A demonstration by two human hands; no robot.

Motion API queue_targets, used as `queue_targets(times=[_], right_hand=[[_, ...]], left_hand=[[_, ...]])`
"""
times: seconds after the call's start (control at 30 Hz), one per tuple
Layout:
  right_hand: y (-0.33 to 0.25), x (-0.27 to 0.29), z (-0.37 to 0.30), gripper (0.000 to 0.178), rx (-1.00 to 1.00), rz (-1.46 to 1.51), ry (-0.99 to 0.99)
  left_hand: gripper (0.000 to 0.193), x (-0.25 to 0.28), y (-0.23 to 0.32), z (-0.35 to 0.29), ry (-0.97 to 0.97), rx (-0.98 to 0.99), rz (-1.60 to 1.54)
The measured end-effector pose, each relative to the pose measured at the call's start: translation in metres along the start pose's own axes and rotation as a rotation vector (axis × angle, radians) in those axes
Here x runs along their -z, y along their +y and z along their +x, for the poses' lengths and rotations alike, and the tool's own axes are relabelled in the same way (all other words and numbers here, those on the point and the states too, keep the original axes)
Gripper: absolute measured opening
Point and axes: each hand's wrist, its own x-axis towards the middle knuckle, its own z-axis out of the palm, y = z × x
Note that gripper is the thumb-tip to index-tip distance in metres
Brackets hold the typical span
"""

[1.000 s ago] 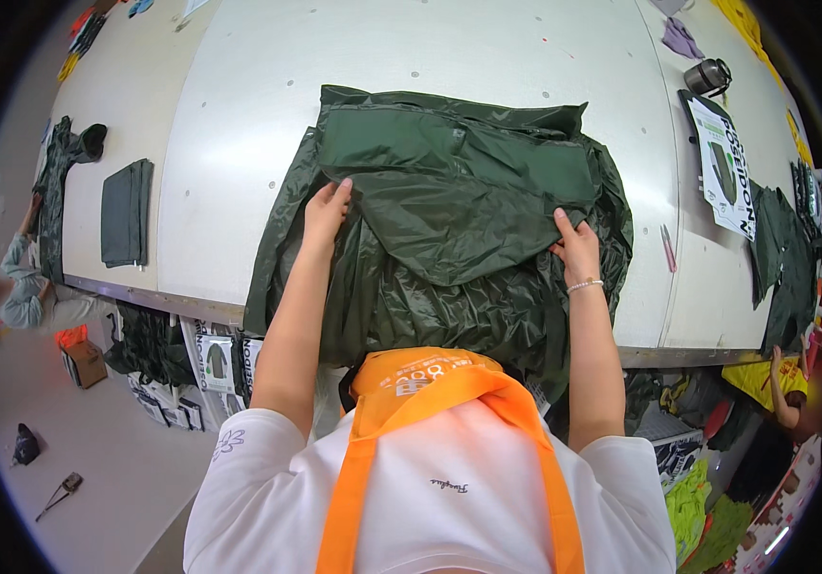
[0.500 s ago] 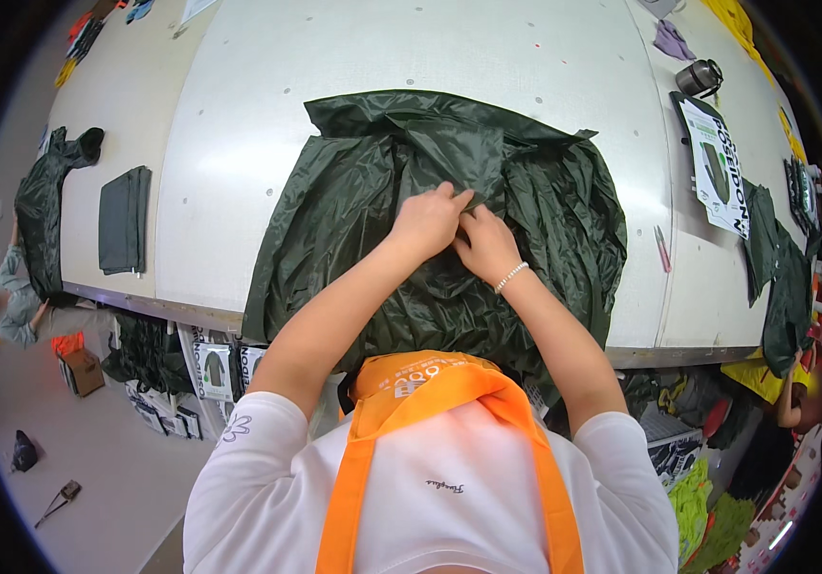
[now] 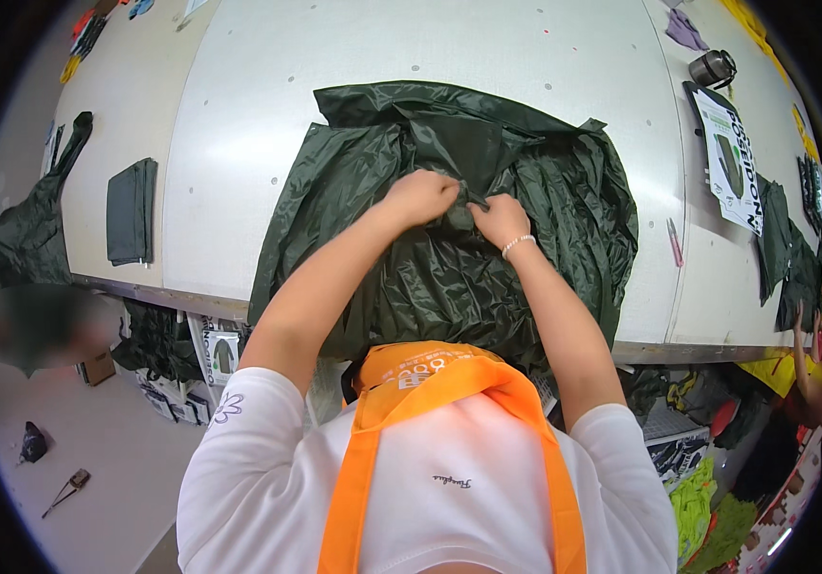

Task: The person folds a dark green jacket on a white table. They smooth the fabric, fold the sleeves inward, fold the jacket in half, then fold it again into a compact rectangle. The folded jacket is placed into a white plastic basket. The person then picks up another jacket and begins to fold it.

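A dark green, shiny rain jacket [image 3: 554, 206] lies spread and wrinkled on the white table, its collar end away from me and its near part hanging toward my apron. My left hand [image 3: 422, 197] is closed on the fabric along the middle of the front. Just right of it, my right hand [image 3: 502, 220] pinches a fold of the same front edge between thumb and fingers. A small gap separates the two hands. Whatever fastening may lie under the fingers is too small to make out.
To the left lies a folded dark green garment [image 3: 131, 212]. On the right are a pair of small pink-handled snips [image 3: 676, 243], a printed package sheet [image 3: 728, 158] and a dark flask [image 3: 713, 68]. Co-workers handle dark green garments at both far sides. Filled shelves stand below the table [image 3: 411, 43].
My hands have drawn slightly apart, the left moving leftward and the right rightward, with the jacket's front edge held between them. At the far left, a co-worker's garment has been lifted and shifted.
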Motion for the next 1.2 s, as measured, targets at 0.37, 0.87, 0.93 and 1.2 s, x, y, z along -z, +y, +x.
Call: queue_targets(times=[0.37,0.87,0.93,1.2], right_hand=[[-0.016,0.009,-0.04,0.038,0.619,-0.144,0.477],[-0.018,0.004,0.01,0.024,0.677,-0.165,0.481],[-0.027,0.01,0.001,0.011,0.682,-0.103,0.464],[-0.011,0.008,0.049,0.01,0.242,0.171,0.14]], left_hand=[[0.011,-0.045,-0.023,-0.027,0.281,-0.491,0.349],[0.028,-0.025,-0.037,-0.002,0.225,-0.418,0.227],[0.024,-0.008,-0.042,0.012,0.086,-0.308,0.004],[0.027,-0.023,0.0,-0.002,0.387,-0.3,0.373]])
